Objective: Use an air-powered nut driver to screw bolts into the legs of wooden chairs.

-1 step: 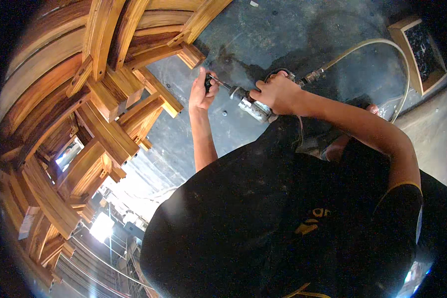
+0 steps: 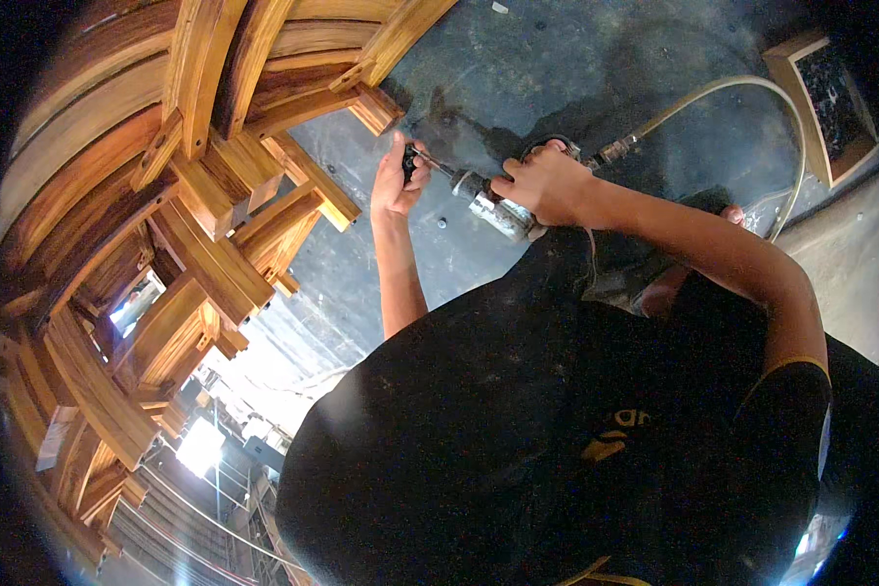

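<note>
My right hand [image 2: 552,186] is wrapped round the grip of an air drill [image 2: 498,213], a silver and dark tool with a thin bit. That bit points left toward my left hand [image 2: 400,181], whose fingers are closed on a small black piece [image 2: 409,166]. The bit's tip meets or nearly meets this piece; I cannot tell if it enters it. A pale air hose [image 2: 728,83] runs from the tool's fitting and curves away to the right. Just beyond my left hand, the end of a wooden leg [image 2: 376,109] sticks out.
Stacked brown wooden furniture [image 2: 205,254], with many legs and rails jutting out, fills the left side. A shallow wooden box [image 2: 786,63] with dark contents lies at the far right. Beneath everything is a dark, stained floor [image 2: 615,59].
</note>
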The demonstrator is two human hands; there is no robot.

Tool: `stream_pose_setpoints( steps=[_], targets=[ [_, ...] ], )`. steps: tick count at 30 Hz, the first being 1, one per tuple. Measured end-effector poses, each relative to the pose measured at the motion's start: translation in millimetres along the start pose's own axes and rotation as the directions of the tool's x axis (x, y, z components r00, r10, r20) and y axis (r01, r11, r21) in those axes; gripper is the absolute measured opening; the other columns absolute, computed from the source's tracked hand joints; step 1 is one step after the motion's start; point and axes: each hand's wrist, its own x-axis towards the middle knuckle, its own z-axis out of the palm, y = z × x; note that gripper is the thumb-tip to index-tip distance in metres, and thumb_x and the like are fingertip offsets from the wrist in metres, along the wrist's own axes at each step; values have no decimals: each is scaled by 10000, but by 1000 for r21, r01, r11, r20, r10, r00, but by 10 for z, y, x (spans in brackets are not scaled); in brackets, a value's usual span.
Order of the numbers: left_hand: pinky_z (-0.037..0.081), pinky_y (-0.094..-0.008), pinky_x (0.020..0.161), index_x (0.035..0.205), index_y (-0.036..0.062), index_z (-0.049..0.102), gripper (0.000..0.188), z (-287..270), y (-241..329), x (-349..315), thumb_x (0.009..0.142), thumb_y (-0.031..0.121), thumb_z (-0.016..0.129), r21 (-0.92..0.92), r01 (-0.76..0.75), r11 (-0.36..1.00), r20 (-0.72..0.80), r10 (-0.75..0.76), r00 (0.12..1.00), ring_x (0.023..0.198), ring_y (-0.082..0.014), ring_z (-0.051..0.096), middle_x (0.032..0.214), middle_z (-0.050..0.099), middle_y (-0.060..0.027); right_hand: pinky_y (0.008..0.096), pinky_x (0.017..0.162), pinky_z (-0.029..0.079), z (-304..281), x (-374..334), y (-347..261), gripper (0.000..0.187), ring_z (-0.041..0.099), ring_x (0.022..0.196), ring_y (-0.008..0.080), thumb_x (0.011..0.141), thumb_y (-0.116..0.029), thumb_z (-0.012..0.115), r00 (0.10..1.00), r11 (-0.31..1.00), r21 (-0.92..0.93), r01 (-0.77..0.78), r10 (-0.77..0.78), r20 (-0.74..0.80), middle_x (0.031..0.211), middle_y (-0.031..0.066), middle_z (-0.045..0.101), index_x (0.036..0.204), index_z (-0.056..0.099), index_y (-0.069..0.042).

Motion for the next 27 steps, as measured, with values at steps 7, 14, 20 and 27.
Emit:
stream_pose_setpoints(
  steps=[7, 14, 20, 27],
  targets=[
    [216, -171, 352, 823, 32, 548, 326, 26, 130, 36, 909, 343, 591, 110, 66, 992, -10, -65, 998, 446, -78, 395, 604, 478, -23, 449, 599, 447, 9, -8, 17, 347, 641, 728, 270, 676, -150, 647, 1000, 1000, 19, 19, -18, -26, 861, 83, 566, 1007, 554, -113],
    [216, -178, 348, 820, 22, 583, 267, 70, 199, 30, 879, 275, 645, 302, 57, 952, -7, -58, 998, 457, -63, 417, 622, 508, -13, 451, 583, 459, 49, -9, 49, 312, 635, 668, 276, 682, -135, 631, 994, 997, 28, 74, -71, -87, 832, 99, 562, 979, 549, -85],
    [228, -181, 357, 904, -29, 599, 312, 118, 151, -35, 908, 283, 599, 294, 11, 956, -22, -4, 1000, 469, -70, 410, 627, 501, -14, 460, 556, 449, 57, -17, 56, 281, 633, 646, 284, 702, -133, 599, 994, 998, 25, 64, -62, -90, 821, 106, 552, 974, 544, -87],
    [239, -180, 375, 1033, -58, 572, 375, 10, 22, -54, 957, 301, 498, 15, 10, 1000, 44, -11, 999, 510, -87, 409, 660, 484, -25, 474, 572, 448, 5, 1, 37, 291, 645, 696, 288, 716, -161, 589, 999, 999, 20, 45, -44, -22, 838, 105, 562, 998, 542, -102]
  ],
)
